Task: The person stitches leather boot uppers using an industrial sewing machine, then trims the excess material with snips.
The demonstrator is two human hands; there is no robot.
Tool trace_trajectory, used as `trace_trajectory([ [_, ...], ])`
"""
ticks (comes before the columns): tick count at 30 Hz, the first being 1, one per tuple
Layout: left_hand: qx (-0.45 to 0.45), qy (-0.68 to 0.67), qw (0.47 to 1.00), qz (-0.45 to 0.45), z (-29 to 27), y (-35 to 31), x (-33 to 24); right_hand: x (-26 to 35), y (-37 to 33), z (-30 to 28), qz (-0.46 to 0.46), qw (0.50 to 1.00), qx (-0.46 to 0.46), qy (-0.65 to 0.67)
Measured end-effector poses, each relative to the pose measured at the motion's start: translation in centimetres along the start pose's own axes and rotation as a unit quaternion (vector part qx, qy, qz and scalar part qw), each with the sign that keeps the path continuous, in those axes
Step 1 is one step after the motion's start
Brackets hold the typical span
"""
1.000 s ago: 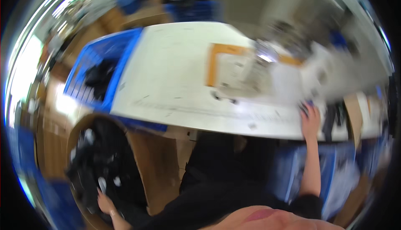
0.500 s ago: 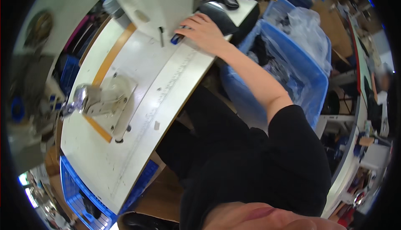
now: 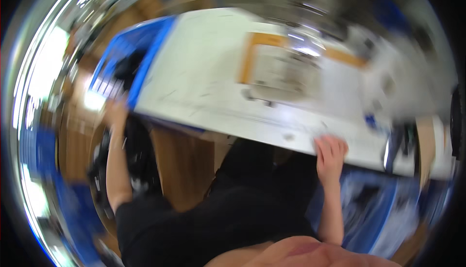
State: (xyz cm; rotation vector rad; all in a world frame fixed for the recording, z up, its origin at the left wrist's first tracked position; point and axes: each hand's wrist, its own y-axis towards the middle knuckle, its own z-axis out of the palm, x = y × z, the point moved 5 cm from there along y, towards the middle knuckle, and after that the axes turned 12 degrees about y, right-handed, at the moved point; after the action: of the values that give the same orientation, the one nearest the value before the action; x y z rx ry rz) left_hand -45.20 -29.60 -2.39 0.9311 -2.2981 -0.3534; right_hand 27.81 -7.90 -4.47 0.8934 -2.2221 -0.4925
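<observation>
My right hand (image 3: 331, 154) rests on the front edge of the white worktable (image 3: 208, 80), with its fingers laid over the top and nothing visible in them. My left hand (image 3: 116, 114) reaches out to the left, beside the near corner of a blue plastic basket (image 3: 150, 65). Motion smears its fingers, and I cannot tell whether it touches the basket. Dark items (image 3: 130, 68) lie inside the basket. A pale machine with a shiny metal part (image 3: 306, 43) stands on the table, blurred.
Orange-brown strips (image 3: 247, 58) form a corner on the tabletop around the machine's base. A small blue object (image 3: 371, 121) sits near its body. Below the table's right end stands a blue bin (image 3: 369, 208) with a plastic liner. A cardboard box (image 3: 187, 165) is under the table.
The view has swung toward the left. My right hand has left the small blue object by the machine and come to the table's front edge. My left hand has come into view beside the basket.
</observation>
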Motion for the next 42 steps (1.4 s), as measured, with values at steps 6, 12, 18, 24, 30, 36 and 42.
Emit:
trace_trajectory([
  [6, -0.021, -0.135, 0.989, -0.048, -4.3, 5.9, -11.0, 4.8, 4.5, 5.0, -0.085, 0.974, 0.194, 0.076],
  [12, 0.076, -0.161, 0.948, -0.263, 3.3, 10.3, -0.4, 12.3, 8.8, 11.4, -0.187, 0.915, 0.333, 0.135],
  [18, 0.125, -0.245, 0.880, -0.387, 13.7, 12.8, 4.2, 21.8, 14.3, 22.5, -0.324, 0.819, 0.440, 0.176],
  [24, 0.200, -0.289, 0.870, -0.346, 26.0, 19.0, 3.4, 25.6, 16.8, 28.9, -0.365, 0.787, 0.452, 0.207],
  [30, 0.297, -0.348, 0.857, -0.237, 31.9, 23.4, 1.7, 24.8, 16.6, 29.3, -0.325, 0.772, 0.505, 0.209],
  [36, 0.178, -0.685, 0.485, -0.513, 33.8, 20.0, 0.9, 24.7, 16.5, 29.8, -0.302, 0.763, 0.525, 0.226],
  [42, 0.098, -0.667, 0.568, -0.473, 37.9, 21.9, 1.3, 24.5, 16.6, 29.7, -0.299, 0.777, 0.499, 0.241],
])
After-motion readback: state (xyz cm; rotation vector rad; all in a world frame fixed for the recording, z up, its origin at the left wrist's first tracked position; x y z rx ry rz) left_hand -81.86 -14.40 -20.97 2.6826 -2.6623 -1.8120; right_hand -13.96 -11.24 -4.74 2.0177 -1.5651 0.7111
